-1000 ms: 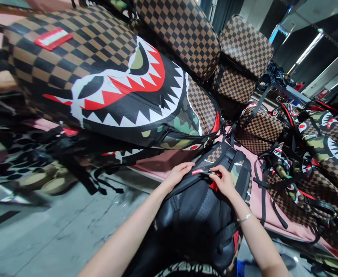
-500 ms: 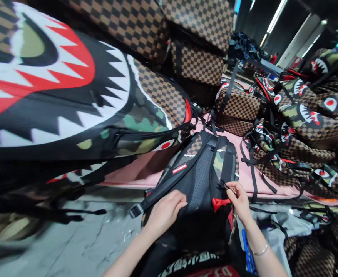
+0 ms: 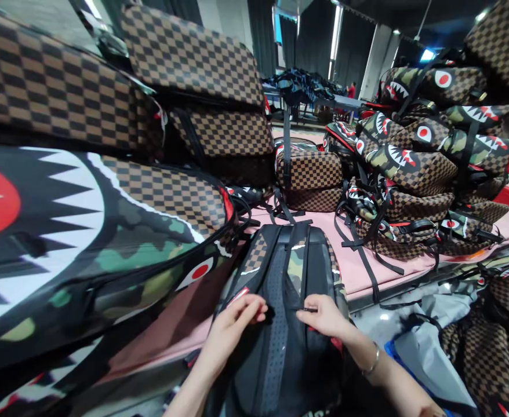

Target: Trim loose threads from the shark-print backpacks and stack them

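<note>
Backpack [image 3: 276,347], straps up, extends over near edge of pink table [image 3: 345,269]; nearer than that edge, right hand [image 3: 324,315] pinches thin dark piece [image 3: 310,310], left hand [image 3: 237,318] curled, cannot tell if holding anything.

You're facing a black backpack [image 3: 276,362] that is lying back panel up, shoulder straps showing — its far end is resting on the pink worktop [image 3: 354,278], its near end pointing toward you. Checkered and camouflage patches are flanking the straps.
</note>
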`<state>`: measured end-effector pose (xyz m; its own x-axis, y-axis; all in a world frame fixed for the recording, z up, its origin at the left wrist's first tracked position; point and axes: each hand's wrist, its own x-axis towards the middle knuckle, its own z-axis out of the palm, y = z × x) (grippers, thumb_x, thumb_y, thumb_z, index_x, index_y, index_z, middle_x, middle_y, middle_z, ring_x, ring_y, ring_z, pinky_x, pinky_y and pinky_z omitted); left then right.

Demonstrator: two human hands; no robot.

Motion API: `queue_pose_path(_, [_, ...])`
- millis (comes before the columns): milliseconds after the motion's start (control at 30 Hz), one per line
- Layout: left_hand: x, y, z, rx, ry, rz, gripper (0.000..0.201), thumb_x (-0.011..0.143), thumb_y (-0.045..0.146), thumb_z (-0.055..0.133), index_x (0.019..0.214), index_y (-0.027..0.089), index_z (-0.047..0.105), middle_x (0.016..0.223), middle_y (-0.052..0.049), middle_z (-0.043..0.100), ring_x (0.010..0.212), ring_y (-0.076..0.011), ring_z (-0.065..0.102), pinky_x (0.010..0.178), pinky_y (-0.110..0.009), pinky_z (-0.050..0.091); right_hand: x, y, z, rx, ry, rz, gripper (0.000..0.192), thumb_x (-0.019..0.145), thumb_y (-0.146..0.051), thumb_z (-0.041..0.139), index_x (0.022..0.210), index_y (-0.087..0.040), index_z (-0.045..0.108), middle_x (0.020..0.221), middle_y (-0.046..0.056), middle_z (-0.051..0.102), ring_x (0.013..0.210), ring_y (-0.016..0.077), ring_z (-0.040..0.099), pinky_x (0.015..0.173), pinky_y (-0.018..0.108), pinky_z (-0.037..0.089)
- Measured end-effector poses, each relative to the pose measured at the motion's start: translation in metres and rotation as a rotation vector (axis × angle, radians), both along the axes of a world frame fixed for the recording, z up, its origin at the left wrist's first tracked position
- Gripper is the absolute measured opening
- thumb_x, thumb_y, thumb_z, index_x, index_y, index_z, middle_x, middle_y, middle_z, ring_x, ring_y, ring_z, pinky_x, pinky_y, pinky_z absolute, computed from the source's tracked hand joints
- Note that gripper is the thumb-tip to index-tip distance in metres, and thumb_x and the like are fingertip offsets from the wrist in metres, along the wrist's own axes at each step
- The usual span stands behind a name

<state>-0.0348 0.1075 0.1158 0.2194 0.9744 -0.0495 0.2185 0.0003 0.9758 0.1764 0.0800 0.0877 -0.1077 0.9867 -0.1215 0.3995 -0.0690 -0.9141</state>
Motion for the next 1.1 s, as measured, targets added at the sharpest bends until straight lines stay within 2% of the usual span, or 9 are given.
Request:
queue_pose_path(133, [0.028,0.054,-0.004,0.192,0.214,0.013,0.030,0.079,0.046,0.048,0.092,0.020,0.056,0.091,-0.006,0.064,0.084,-0.0222,0.060,0.081,-0.035,0.046,-0.007,-0.013,0.005,0.016,-0.002,0.033,0.020,0.069,-0.017,0.058,0.055,-0.017,0.045,0.050,-0.008,0.041,0.048,0.0066,0.039,0.045,0.017,0.026])
queue_pose_path(233, [0.054,0.096,-0.007,0.317,0.352,-0.005,0.023,0.081,0.034,0.048,0.097,0.020,0.058,0.105,-0.008,0.061,0.097,-0.0230,0.055,0.090,-0.037,0.040,-0.008,-0.017,-0.003,0.013,-0.106,0.001,0.017,0.070,-0.020,0.059,0.058,-0.018,0.047,0.052,-0.007,0.044,0.050,0.0075,0.040,0.047,0.018,0.027])
queue_pose_path(333, [0.078,0.129,-0.013,0.376,0.491,-0.087,0.019,0.081,0.030,0.052,0.095,0.018,0.060,0.098,-0.008,0.062,0.089,-0.0200,0.057,0.085,-0.037,0.043,-0.008,-0.014,-0.015,0.009,-0.183,-0.061,0.015,0.071,-0.021,0.057,0.059,-0.018,0.049,0.052,-0.007,0.043,0.049,0.0081,0.040,0.047,0.019,0.026])
queue_pose_path(433, [0.092,0.150,-0.019,0.402,0.637,-0.137,0.022,0.083,0.034,0.054,0.090,0.014,0.059,0.089,-0.005,0.060,0.081,-0.0170,0.057,0.077,-0.037,0.045,-0.005,-0.010,-0.019,0.013,-0.185,-0.065,0.014,0.070,-0.020,0.058,0.058,-0.018,0.052,0.052,-0.006,0.044,0.050,0.0086,0.041,0.048,0.020,0.025])
queue_pose_path(600, [0.098,0.160,-0.022,0.483,0.810,-0.188,0.021,0.086,0.033,0.051,0.091,0.014,0.058,0.092,-0.004,0.059,0.083,-0.0170,0.057,0.075,-0.037,0.046,0.013,-0.001,-0.003,0.017,-0.202,-0.106,0.010,0.068,-0.028,0.067,0.070,-0.021,0.060,0.059,-0.006,0.056,0.055,0.0108,0.051,0.050,0.020,0.031])
queue_pose_path(700, [0.097,0.159,-0.021,0.518,0.858,-0.198,0.021,0.087,0.032,0.050,0.092,0.014,0.058,0.091,-0.004,0.059,0.084,-0.0172,0.057,0.076,-0.037,0.047,0.031,0.019,0.004,0.226,-0.269,-0.208,0.011,0.077,-0.030,0.060,0.086,-0.024,0.060,0.073,-0.004,0.063,0.065,0.0132,0.058,0.058,0.022,0.039])
queue_pose_path(800, [0.096,0.157,-0.024,0.528,0.878,-0.168,0.021,0.087,0.031,0.048,0.094,0.013,0.056,0.090,-0.004,0.059,0.083,-0.0170,0.057,0.075,-0.037,0.047,0.046,0.050,0.000,0.399,-0.349,-0.305,0.011,0.084,-0.026,0.053,0.093,-0.022,0.059,0.085,0.002,0.065,0.077,0.0161,0.061,0.068,0.026,0.044])
queue_pose_path(933, [0.100,0.157,-0.029,0.525,0.868,-0.098,0.021,0.089,0.031,0.045,0.097,0.013,0.055,0.092,-0.005,0.058,0.084,-0.0171,0.057,0.074,-0.036,0.047,0.052,0.090,-0.011,0.416,-0.415,-0.375,0.014,0.085,-0.024,0.052,0.096,-0.018,0.057,0.091,0.007,0.064,0.084,0.0198,0.059,0.074,0.030,0.044])
queue_pose_path(1100, [0.105,0.161,-0.032,0.481,0.838,-0.031,0.020,0.090,0.029,0.043,0.092,0.013,0.054,0.084,-0.003,0.058,0.075,-0.0150,0.057,0.068,-0.033,0.047,0.043,0.119,-0.010,0.402,-0.506,-0.376,0.012,0.083,-0.026,0.056,0.092,-0.019,0.058,0.088,0.007,0.064,0.085,0.0207,0.058,0.072,0.029,0.042])
